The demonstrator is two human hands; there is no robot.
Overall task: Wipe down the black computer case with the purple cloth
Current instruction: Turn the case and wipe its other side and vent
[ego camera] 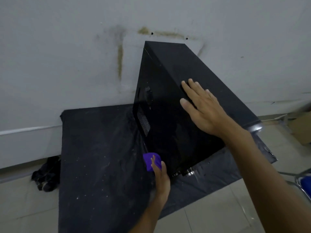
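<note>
— Purple cloth (149, 161): where is it?

— Bunched up in the left hand (161, 177), low down at the near left corner of the case (168, 132), right where that corner meets the bench (101, 165). The fingers lie over the wad and hold it against the case's edge.

— And the right hand (203, 111)?

— Flat and spread wide, holding nothing. The palm rests on the case's dark side panel, and the fingertips reach up to the long edge where that panel meets the narrower face above it.

— How does the case sit?

— Tall on the bench, towards the back right, with its far end close to the wall (67, 56). A mesh vent shows on the left part of the side panel, and a shiny metal foot shows at the near bottom corner. From this wide view the case looks slanted — I cannot tell whether it is really tipped.

— What about the bench itself?

— Covered in a black sheet, dusty, with pale specks all over it.

— Anything else around?

— A crumpled dark rag (45, 174) on the tiled floor (25, 207) just left of the bench, against the base of the wall. The wall is white with brownish streaks above the case. A cardboard box (301, 130) sits at the far right
</note>
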